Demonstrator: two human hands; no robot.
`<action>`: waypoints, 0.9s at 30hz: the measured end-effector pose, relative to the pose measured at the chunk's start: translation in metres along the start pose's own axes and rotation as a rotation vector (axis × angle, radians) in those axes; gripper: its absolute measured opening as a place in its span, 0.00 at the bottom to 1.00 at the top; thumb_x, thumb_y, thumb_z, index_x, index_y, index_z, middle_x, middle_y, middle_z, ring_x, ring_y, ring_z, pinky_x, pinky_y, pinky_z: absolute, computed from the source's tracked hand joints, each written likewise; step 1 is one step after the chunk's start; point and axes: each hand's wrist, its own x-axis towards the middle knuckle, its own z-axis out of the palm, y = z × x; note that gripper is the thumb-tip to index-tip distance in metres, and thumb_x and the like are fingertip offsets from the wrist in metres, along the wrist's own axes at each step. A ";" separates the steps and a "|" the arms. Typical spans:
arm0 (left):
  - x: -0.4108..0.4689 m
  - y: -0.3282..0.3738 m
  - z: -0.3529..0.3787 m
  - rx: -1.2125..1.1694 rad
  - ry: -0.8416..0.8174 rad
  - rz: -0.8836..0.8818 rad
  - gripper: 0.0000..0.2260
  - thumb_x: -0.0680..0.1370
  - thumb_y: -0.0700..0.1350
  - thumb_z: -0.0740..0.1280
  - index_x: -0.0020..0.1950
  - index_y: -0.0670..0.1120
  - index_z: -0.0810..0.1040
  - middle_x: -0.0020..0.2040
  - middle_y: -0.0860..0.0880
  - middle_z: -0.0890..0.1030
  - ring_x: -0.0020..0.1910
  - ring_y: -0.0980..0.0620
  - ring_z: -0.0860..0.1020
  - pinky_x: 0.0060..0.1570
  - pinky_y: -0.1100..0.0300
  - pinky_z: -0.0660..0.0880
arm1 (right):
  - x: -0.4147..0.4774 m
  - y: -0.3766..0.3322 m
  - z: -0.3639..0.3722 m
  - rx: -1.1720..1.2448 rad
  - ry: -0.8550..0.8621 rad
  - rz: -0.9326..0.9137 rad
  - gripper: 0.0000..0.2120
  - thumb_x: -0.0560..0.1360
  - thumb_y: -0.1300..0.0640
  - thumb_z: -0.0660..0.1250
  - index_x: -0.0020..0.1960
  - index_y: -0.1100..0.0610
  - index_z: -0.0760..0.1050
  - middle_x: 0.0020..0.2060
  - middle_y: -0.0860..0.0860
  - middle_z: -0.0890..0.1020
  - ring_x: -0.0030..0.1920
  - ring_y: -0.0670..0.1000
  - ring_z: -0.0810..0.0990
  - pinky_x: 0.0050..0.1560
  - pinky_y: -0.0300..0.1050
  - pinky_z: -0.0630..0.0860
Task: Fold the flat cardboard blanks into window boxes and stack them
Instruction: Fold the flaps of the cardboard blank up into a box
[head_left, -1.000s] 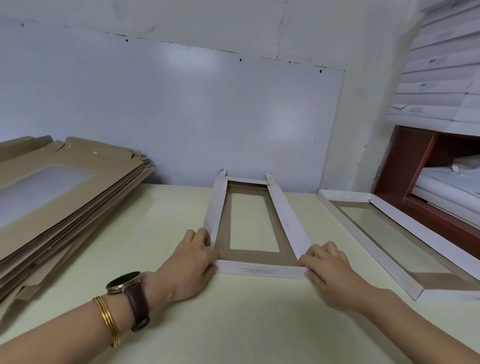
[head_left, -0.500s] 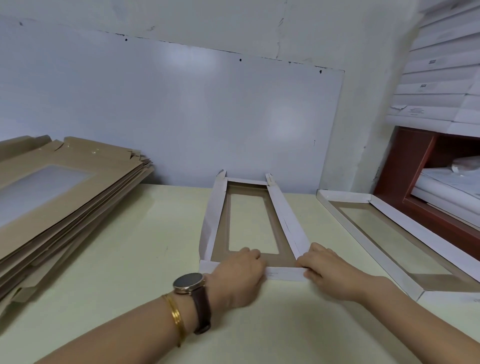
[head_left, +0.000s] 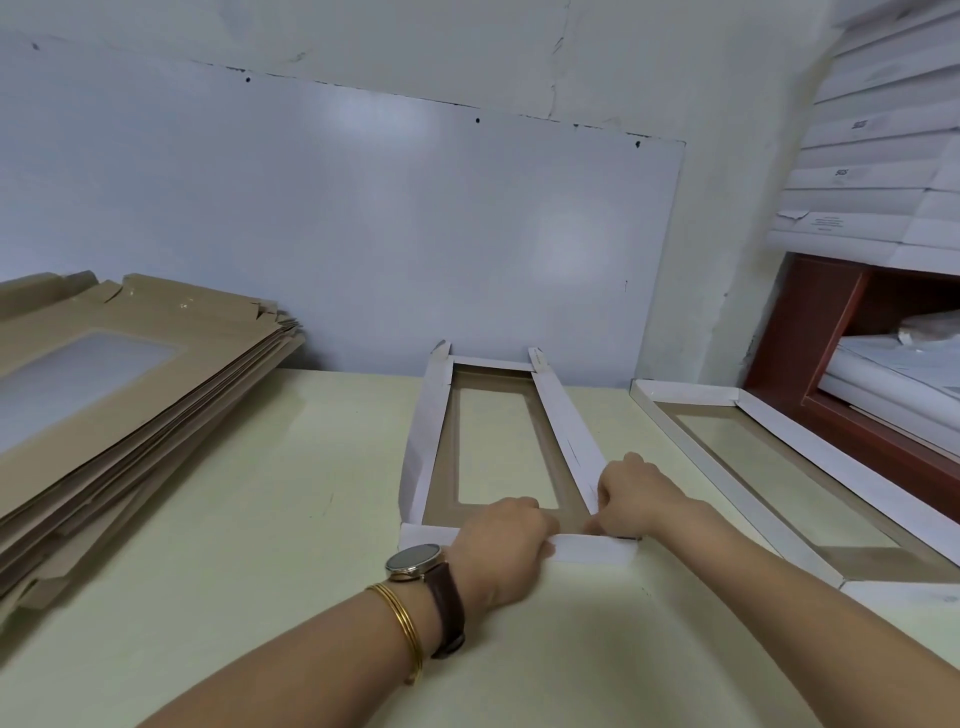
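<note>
A half-folded window box (head_left: 498, 410), white outside and brown inside, lies in the middle of the table with both long side walls raised. My left hand (head_left: 501, 545) grips the middle of its near end flap. My right hand (head_left: 636, 493) curls round the near end of the right side wall at the corner. The fingertips of both hands are hidden by the card. A stack of flat brown blanks (head_left: 119, 405) with clear windows lies at the left. One folded window box (head_left: 779, 467) lies at the right.
The pale table (head_left: 260, 519) runs to a white board on the back wall. A red-brown shelf (head_left: 841, 364) at the right holds white sheets, with stacked white boxes (head_left: 883, 156) above it.
My left hand has slid right along the near end flap from the left corner to the middle. My right hand has closed in on the right corner, and the near flap has lifted.
</note>
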 end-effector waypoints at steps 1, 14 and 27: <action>0.000 0.000 0.000 -0.006 0.002 -0.004 0.08 0.80 0.43 0.59 0.51 0.42 0.76 0.49 0.42 0.74 0.50 0.41 0.74 0.45 0.51 0.69 | 0.001 -0.001 0.002 -0.030 -0.019 0.037 0.17 0.69 0.47 0.74 0.44 0.54 0.68 0.49 0.52 0.65 0.51 0.55 0.70 0.48 0.46 0.73; 0.001 0.000 0.002 -0.027 0.007 -0.017 0.09 0.81 0.44 0.59 0.54 0.43 0.78 0.50 0.43 0.74 0.52 0.41 0.74 0.44 0.54 0.66 | 0.012 0.002 0.005 0.122 -0.074 0.203 0.17 0.68 0.60 0.74 0.40 0.56 0.64 0.55 0.55 0.65 0.43 0.54 0.73 0.40 0.41 0.70; 0.002 0.003 0.002 -0.006 0.008 -0.035 0.09 0.81 0.44 0.59 0.53 0.42 0.77 0.51 0.42 0.74 0.52 0.41 0.74 0.43 0.54 0.65 | 0.012 -0.022 0.000 -0.185 -0.090 0.187 0.06 0.65 0.59 0.61 0.40 0.51 0.66 0.41 0.49 0.73 0.55 0.55 0.65 0.49 0.44 0.65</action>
